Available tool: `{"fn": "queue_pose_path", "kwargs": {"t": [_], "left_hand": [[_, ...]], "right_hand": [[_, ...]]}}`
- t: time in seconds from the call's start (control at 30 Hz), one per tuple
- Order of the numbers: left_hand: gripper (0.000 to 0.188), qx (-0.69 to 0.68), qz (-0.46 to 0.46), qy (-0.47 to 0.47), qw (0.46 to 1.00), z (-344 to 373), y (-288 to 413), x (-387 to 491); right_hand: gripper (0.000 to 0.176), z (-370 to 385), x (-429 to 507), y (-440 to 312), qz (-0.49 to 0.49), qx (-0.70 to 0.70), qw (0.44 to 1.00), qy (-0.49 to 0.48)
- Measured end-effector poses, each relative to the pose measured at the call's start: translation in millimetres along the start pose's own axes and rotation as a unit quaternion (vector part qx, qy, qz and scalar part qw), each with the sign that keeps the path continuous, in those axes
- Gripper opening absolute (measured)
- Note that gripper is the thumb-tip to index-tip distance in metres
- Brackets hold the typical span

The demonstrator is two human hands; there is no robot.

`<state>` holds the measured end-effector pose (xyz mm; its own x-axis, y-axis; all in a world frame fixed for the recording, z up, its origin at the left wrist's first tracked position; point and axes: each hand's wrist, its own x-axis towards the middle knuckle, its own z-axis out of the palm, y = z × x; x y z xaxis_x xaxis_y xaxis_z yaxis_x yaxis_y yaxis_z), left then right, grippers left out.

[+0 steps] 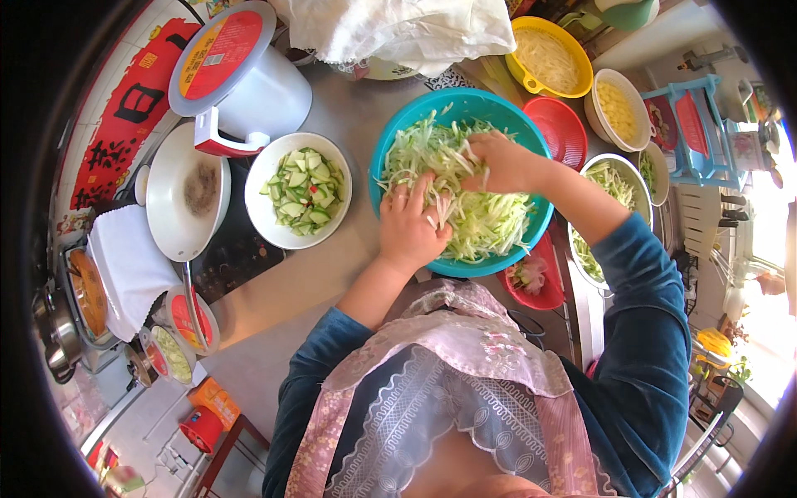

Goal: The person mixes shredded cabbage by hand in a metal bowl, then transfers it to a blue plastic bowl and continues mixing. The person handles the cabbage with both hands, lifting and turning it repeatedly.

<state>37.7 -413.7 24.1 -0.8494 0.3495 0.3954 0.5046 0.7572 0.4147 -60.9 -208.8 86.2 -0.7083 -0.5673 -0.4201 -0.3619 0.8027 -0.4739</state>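
Observation:
A large turquoise basin (457, 269) stands before me, heaped with pale green shredded vegetable (492, 227). At the near left side of the heap, my left hand (411, 227) presses in with fingers spread and shreds between and over them. My right hand (504, 162) reaches in from the right, its fingers curled around shreds near the middle; the fingertips are partly hidden in the heap. Left of the basin, a white bowl (252, 208) holds sliced green vegetable pieces with small red bits. A red plastic basket (560, 131) touches the basin's right side.
A white wok (168, 211) and a lidded white container (268, 93) stand left. At the upper right are a yellow colander (585, 59), a white basket (644, 134) of yellow pieces and a white bowl (647, 199) of shreds. A red scoop-like container (551, 292) lies below the basin's right side.

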Motion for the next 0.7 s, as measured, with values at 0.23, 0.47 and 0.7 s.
{"fn": "queue_pose_path", "kwargs": {"t": [0.23,0.47,0.7], "left_hand": [[0.038,-0.014,-0.014,-0.035,0.999,-2,1,3],[0.04,0.01,-0.008,-0.07,0.997,-3,-2,7],[0.043,0.011,0.04,-0.092,0.995,-10,-33,26]], "right_hand": [[0.085,62,-33,2,0.097,-0.08,0.992,0.025],[0.069,67,27,26,0.218,-0.038,0.97,0.098],[0.054,33,64,17,0.272,0.097,0.946,0.148]]}}
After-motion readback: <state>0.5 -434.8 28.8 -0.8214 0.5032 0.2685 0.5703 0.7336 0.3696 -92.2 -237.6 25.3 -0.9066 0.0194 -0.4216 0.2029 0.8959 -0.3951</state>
